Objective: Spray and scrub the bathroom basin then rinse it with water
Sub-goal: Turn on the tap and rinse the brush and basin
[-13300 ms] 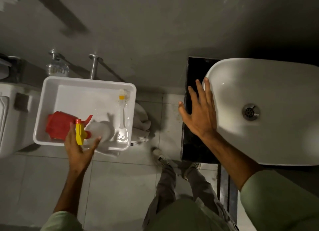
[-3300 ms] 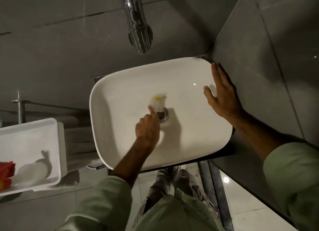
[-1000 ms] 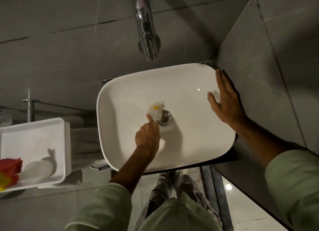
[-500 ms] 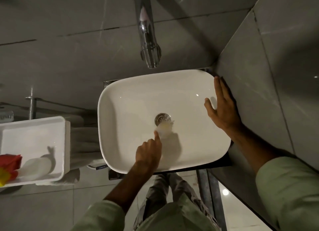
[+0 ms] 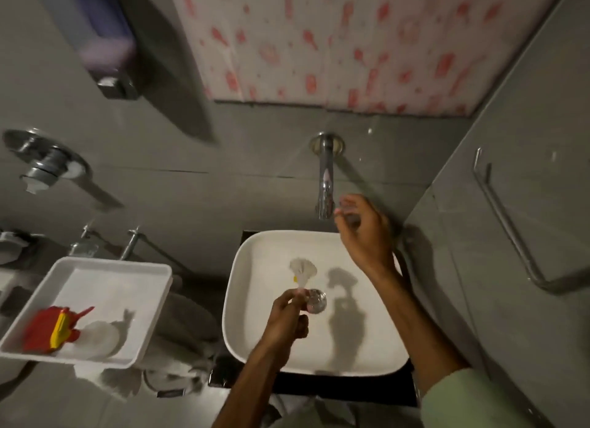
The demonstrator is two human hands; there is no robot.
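The white basin (image 5: 255,338) sits below a chrome wall tap (image 5: 325,184), with its drain (image 5: 316,301) in the middle. My left hand (image 5: 287,319) is shut on a small white brush (image 5: 302,269), whose bristles lie blurred against the basin floor just left of the drain. My right hand (image 5: 364,232) is raised over the basin's back right corner, beside the tap spout, fingers curled and apart, holding nothing. The spray bottle (image 5: 68,331), white with a red and yellow trigger, lies in the white tray (image 5: 150,300) to the left.
A soap dispenser (image 5: 102,47) hangs on the wall at upper left, with chrome fittings (image 5: 48,165) below it. A patterned red-and-white sheet (image 5: 351,44) covers the wall above the tap. A towel rail (image 5: 510,229) is fixed to the right wall. A crumpled cloth (image 5: 178,363) lies under the tray.
My right hand has left the basin's right rim and risen to the tap spout. The brush has moved from in front of the drain to behind and left of it. The view has tilted upward.
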